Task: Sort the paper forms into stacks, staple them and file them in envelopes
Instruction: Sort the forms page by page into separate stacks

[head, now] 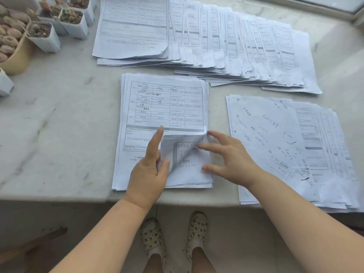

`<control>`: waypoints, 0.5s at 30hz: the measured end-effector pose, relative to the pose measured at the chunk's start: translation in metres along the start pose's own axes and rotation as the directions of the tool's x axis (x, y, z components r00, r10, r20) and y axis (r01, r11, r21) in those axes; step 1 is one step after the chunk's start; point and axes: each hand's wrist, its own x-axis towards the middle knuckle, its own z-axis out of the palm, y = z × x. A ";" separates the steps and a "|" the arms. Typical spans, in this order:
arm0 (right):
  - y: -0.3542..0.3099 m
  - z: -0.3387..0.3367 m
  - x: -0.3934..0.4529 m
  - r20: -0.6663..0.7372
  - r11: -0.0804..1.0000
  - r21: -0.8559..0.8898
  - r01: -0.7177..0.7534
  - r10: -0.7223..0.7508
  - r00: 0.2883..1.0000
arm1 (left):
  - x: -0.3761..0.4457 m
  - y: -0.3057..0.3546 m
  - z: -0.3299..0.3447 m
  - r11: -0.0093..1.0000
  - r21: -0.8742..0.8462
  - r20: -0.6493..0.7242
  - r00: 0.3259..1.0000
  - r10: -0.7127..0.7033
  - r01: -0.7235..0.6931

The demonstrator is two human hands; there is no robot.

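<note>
Soft daylight from the upper right, bright glare on the window ledge, faint shadows, wide-angle bending at edges, slightly soft detail throughout

A pale marble counter carries three groups of paper forms. The middle stack lies nearest the person, its top sheet printed with a table and some handwriting. The left hand rests on this stack, index finger straight, with the curled-up lower right corner of the top sheets held back against its thumb. The right hand hovers at the stack's right edge, fingers spread and bent, fingertips touching the lifted corner. To the right lies a fanned stack topped by a scribbled sheet. Behind, a long overlapping row of forms spreads across the counter. White plant pots stand far left.
</note>
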 end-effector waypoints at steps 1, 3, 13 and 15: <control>0.007 0.003 0.001 0.044 0.996 -0.076 0.046 -0.042 0.998 | -0.002 0.001 0.001 1.000 -0.011 0.008 1.000 0.012 -0.012; 0.017 0.010 0.005 0.061 0.990 -0.119 0.074 -0.067 0.996 | -0.006 -0.001 0.005 0.999 -0.012 0.023 0.999 0.040 -0.039; 0.007 0.029 0.014 -0.202 0.993 0.120 -0.004 0.028 0.979 | -0.006 -0.002 0.004 0.959 0.252 0.114 0.988 0.102 -0.128; 0.003 0.026 0.012 -0.193 0.990 0.138 -0.018 0.045 0.980 | -0.006 -0.002 0.003 0.964 0.240 0.106 0.990 0.090 -0.113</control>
